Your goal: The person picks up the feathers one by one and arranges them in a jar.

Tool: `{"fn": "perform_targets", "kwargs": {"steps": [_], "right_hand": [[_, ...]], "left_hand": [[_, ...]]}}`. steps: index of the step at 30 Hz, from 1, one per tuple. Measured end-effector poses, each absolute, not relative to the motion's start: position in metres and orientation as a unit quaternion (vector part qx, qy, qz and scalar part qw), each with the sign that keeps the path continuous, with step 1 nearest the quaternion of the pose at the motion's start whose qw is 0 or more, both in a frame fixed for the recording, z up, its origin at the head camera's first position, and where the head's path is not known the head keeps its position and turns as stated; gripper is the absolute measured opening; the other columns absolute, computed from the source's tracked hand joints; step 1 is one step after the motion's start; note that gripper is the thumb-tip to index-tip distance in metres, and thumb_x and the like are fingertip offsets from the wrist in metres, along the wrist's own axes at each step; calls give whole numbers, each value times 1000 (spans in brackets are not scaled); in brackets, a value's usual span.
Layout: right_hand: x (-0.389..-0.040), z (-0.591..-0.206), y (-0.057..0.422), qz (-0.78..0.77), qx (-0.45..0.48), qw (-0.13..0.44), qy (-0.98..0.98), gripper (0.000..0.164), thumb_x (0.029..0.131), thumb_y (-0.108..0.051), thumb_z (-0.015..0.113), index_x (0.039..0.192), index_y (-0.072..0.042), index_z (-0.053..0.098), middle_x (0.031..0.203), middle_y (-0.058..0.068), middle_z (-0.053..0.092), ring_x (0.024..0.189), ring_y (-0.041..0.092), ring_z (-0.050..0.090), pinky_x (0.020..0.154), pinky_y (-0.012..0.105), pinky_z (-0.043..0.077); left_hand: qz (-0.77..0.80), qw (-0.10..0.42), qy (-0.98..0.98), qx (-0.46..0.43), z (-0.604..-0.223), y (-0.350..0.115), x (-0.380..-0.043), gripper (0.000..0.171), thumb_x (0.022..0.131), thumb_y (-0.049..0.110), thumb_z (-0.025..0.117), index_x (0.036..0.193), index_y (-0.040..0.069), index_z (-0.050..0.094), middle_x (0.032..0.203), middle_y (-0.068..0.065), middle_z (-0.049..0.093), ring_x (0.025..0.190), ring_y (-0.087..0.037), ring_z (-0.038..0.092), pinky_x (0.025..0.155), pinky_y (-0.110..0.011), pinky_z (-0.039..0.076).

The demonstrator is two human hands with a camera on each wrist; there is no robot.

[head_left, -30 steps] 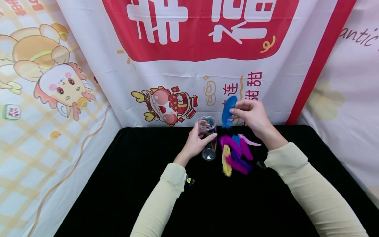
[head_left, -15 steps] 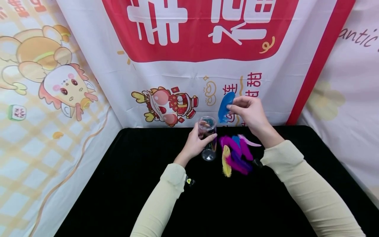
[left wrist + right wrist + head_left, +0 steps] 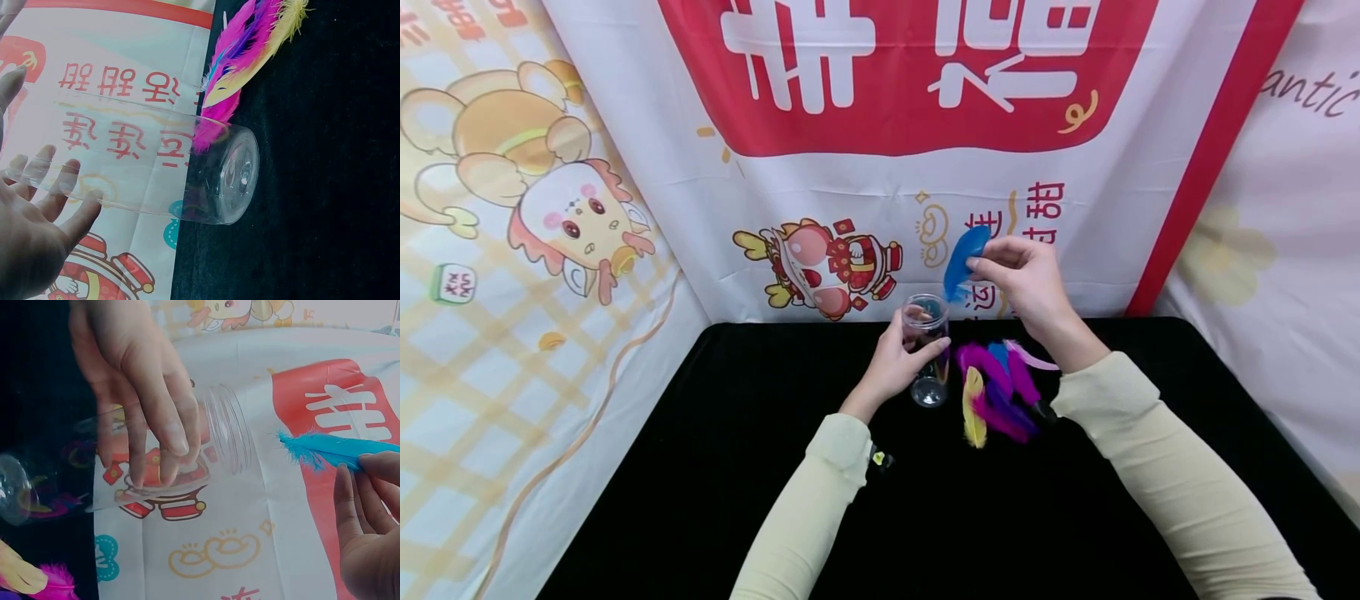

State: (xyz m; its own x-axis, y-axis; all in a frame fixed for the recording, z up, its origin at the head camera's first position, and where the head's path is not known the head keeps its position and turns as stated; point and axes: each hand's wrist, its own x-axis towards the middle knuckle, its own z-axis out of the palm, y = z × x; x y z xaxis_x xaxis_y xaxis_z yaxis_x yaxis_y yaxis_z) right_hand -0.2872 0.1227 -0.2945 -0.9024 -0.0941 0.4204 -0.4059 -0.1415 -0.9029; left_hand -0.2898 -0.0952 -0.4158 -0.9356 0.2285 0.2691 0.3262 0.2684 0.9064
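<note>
My left hand [image 3: 891,360] grips a clear jar [image 3: 930,385] near its top, fingers behind and thumb in front. The jar stands upright with an open, threaded mouth, and the left wrist view shows its see-through wall [image 3: 144,150]. My right hand [image 3: 1026,279] pinches a blue feather [image 3: 964,260] between thumb and fingers, above and to the right of the jar's mouth. In the right wrist view the feather's fluffy end [image 3: 300,450] points toward the threaded rim [image 3: 234,428], apart from it. A pile of feathers [image 3: 1000,387], in magenta, purple, blue, pink and yellow, lies right of the jar.
A black cloth [image 3: 737,467] covers the table. Behind its far edge hangs a white and red printed banner [image 3: 850,183]. Patterned cloth [image 3: 490,350] hangs on the left, and pale cloth [image 3: 1262,292] on the right.
My right hand has moved left and slightly up with the blue feather, closer to the jar's mouth, and the feather tilts more. My left hand and the jar have stayed in place.
</note>
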Motion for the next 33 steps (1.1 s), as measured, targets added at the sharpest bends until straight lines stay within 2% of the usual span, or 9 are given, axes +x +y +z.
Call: {"fn": "perform_targets", "kwargs": {"steps": [4, 9, 14, 20, 26, 30, 33], "right_hand": [[-288, -296, 118, 733, 192, 106, -644, 14, 89, -1, 78, 99, 7, 72, 87, 5, 75, 78, 20, 72, 81, 31, 60], [-290, -302, 114, 729, 192, 102, -649, 15, 90, -2, 78, 100, 7, 72, 87, 5, 75, 79, 20, 72, 82, 30, 60], [-291, -309, 113, 712, 188, 96, -669, 16, 91, -5, 78, 101, 6, 72, 87, 4, 75, 80, 18, 71, 82, 29, 59], [-291, -316, 113, 686, 176, 94, -700, 17, 92, -9, 78, 101, 4, 73, 88, 2, 76, 83, 16, 72, 81, 28, 59], [-288, -321, 113, 666, 175, 81, -721, 20, 93, -12, 78, 102, 4, 72, 89, 3, 75, 83, 17, 70, 81, 30, 58], [-287, -323, 113, 647, 177, 77, -738, 22, 93, -14, 78, 103, 5, 72, 91, 5, 75, 82, 18, 70, 81, 31, 57], [-287, -325, 113, 630, 179, 78, -751, 23, 93, -15, 78, 102, 4, 72, 91, 6, 75, 82, 18, 70, 76, 29, 56]], "left_hand": [[-580, 42, -794, -177, -416, -95, -291, 68, 95, 36, 75, 145, 6, 40, 135, -7, 60, 125, -28, 59, 108, -59, 44], [-579, 42, -795, -177, -417, -96, -290, 64, 95, 37, 75, 143, 11, 42, 134, -6, 61, 125, -25, 60, 108, -55, 46], [-581, 38, -793, -177, -417, -96, -290, 63, 94, 39, 75, 142, 14, 43, 134, -5, 61, 126, -29, 59, 107, -54, 46], [-581, 37, -794, -175, -414, -96, -289, 61, 94, 40, 75, 141, 17, 43, 134, -4, 61, 122, -23, 60, 108, -57, 45], [-582, 37, -794, -173, -414, -96, -289, 64, 95, 38, 74, 143, 13, 41, 135, -5, 61, 121, -22, 60, 108, -58, 44], [-578, 37, -796, -173, -415, -96, -290, 66, 95, 39, 74, 145, 11, 40, 135, -6, 60, 122, -22, 60, 108, -55, 45], [-576, 37, -798, -175, -415, -96, -290, 67, 95, 39, 74, 146, 11, 40, 136, -6, 60, 123, -22, 60, 108, -54, 46]]}}
